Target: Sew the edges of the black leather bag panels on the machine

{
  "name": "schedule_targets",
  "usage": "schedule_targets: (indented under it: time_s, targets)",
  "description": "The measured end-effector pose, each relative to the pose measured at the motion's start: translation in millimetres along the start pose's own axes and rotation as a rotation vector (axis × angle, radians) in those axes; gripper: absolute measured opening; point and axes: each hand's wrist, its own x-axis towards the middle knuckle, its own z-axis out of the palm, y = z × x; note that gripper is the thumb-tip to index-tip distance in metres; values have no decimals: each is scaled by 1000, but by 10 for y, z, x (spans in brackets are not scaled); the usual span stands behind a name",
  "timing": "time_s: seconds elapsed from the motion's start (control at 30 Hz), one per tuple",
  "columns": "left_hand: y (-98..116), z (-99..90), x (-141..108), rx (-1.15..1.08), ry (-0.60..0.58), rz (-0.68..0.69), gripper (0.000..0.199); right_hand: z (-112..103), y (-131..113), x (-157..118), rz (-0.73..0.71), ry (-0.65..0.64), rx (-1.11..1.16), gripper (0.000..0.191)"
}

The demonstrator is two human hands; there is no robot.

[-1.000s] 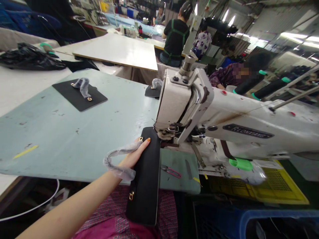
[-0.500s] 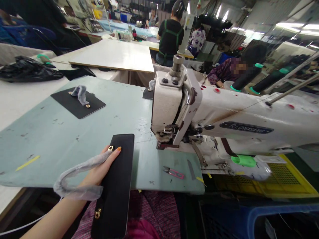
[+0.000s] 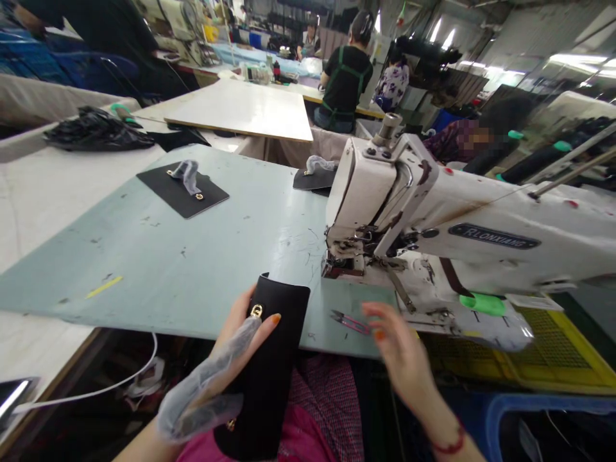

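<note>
My left hand (image 3: 245,350) grips a black bag panel (image 3: 283,340) by its left edge, thumb on the front face and fingers behind. A gold ring fitting (image 3: 256,311) sits on the panel. From there a handle in cloudy plastic wrap (image 3: 192,385) loops over my left wrist, and a second gold fitting shows low down. My right hand (image 3: 397,346) is open with fingers bent, beside the pink-handled thread snips (image 3: 351,321) on the table. Its fingertips are close to the handles; whether they touch I cannot tell.
A white sewing machine (image 3: 385,199) stands on the right of the pale green tabletop (image 3: 231,256). Black panels with wrapped handles lie at the back left (image 3: 187,192) and behind the machine head (image 3: 308,181). A yellow crate (image 3: 553,346) and blue bin (image 3: 486,410) are lower right. Co-workers are beyond.
My right hand has come into view by the snips. My left hand and the panel sit farther right in the picture. The view has shifted, showing more of the panel behind the machine.
</note>
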Motion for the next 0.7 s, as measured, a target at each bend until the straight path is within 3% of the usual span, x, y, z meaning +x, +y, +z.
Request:
schedule_targets:
  time_s: [0.03,0.1,0.2,0.3,0.43,0.57,0.7]
  targets:
    - [44,39,-16,-18,-5,-5,62,356,55,-124,108,-145,185,35]
    - [128,103,-27,-62,-23,2,63,934,80,-268,247,-226,512,42]
    - [202,165,-19,-64,-22,47,67,1340,-63,-200,312,-220,829,41]
    - [175,204,-5,-7,-40,91,69,1353,-235,23,387,-191,1013,30]
    - [63,248,25,64,-63,133,71,1283,-278,217,514,-278,1118,33]
    - [-17,277,62,126,-67,122,77,1322,-201,240,591,-272,1155,36]
    - [-31,292,77,116,-76,143,82,1383,-126,211,546,-236,1220,37]
